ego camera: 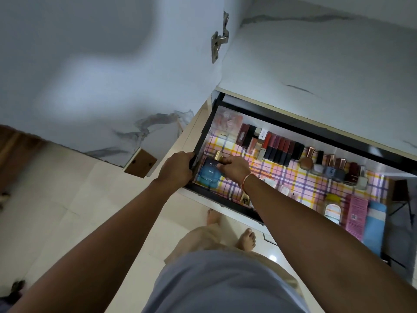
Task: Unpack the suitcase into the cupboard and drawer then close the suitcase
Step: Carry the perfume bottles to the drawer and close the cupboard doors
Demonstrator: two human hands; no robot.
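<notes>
A black-framed drawer (228, 201) stands pulled out below a white marble-patterned cupboard front (327, 71). Its floor is lined with checked paper. My left hand (177, 169) grips the drawer's left rim. My right hand (234, 167) is inside the drawer, fingers closed on a blue perfume bottle (208, 175) with a gold cap, which lies in the front left corner. The suitcase is out of sight.
Along the drawer's back stand several lipsticks (277, 147) and nail polish bottles (334, 168). A pink box (356, 215) and a blue box (374, 227) lie at the right. The open cupboard door (101, 71) hangs at the left. My bare feet (246, 239) stand on pale tiles.
</notes>
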